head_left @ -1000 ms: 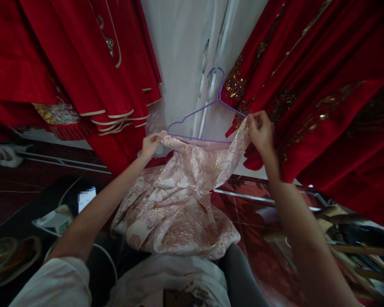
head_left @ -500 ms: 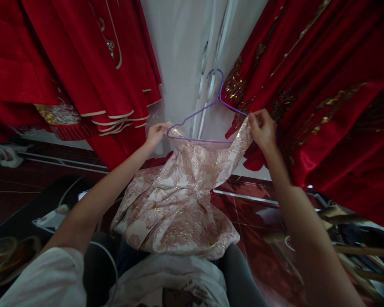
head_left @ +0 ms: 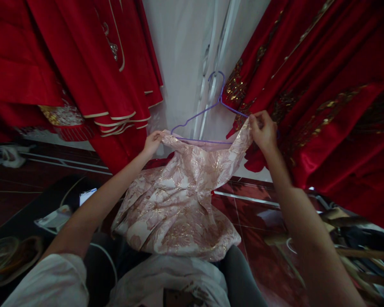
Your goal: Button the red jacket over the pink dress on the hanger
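A pale pink dress (head_left: 192, 192) with a shiny floral pattern lies spread across my lap, its top raised in front of me. The purple hanger (head_left: 208, 107) runs inside its neckline, with the hook pointing up. My left hand (head_left: 152, 142) pinches the dress at its left shoulder, just beyond the hanger's left end. At the other shoulder, my right hand (head_left: 263, 130) is closed on the dress where the hanger's right arm meets it. The hanger's right tip is hidden by cloth and fingers.
Red garments (head_left: 115, 76) with pale piping hang on the left, and red garments with gold sequins (head_left: 323, 102) on the right. A dark table (head_left: 56, 187) with a phone (head_left: 87, 197) is at my left. Assorted items (head_left: 355, 238) lie at the lower right.
My left hand has moved slightly down and outward with the dress's left shoulder, whose cloth now lies over the hanger's left end. My right hand has stayed almost still.
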Demonstrator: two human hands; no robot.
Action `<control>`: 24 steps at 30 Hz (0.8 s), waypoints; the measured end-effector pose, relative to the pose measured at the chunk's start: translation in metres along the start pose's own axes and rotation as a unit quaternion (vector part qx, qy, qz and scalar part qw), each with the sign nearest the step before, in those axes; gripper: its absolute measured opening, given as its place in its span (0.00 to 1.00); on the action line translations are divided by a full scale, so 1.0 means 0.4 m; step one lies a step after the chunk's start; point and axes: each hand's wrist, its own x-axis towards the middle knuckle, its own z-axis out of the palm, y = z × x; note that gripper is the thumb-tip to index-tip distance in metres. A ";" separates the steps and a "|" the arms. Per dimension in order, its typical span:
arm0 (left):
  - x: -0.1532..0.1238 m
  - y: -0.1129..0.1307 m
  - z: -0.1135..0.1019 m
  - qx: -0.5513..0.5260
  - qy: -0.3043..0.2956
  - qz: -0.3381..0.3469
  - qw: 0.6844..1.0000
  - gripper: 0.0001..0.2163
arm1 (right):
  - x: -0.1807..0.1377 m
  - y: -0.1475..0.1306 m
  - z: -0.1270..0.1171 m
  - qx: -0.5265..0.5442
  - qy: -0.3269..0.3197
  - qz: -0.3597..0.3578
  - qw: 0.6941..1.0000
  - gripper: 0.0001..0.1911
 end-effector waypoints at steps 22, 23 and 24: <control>0.016 0.129 0.030 0.015 -0.143 0.031 0.989 0.22 | 0.069 0.068 0.027 0.094 -0.034 0.028 0.995 0.23; 0.009 0.129 0.017 0.011 -0.172 0.014 0.985 0.21 | 0.069 0.070 0.029 0.094 -0.035 0.030 0.994 0.23; 0.003 0.130 0.005 0.004 -0.202 -0.006 0.979 0.21 | 0.069 0.071 0.032 0.095 -0.036 0.032 0.994 0.23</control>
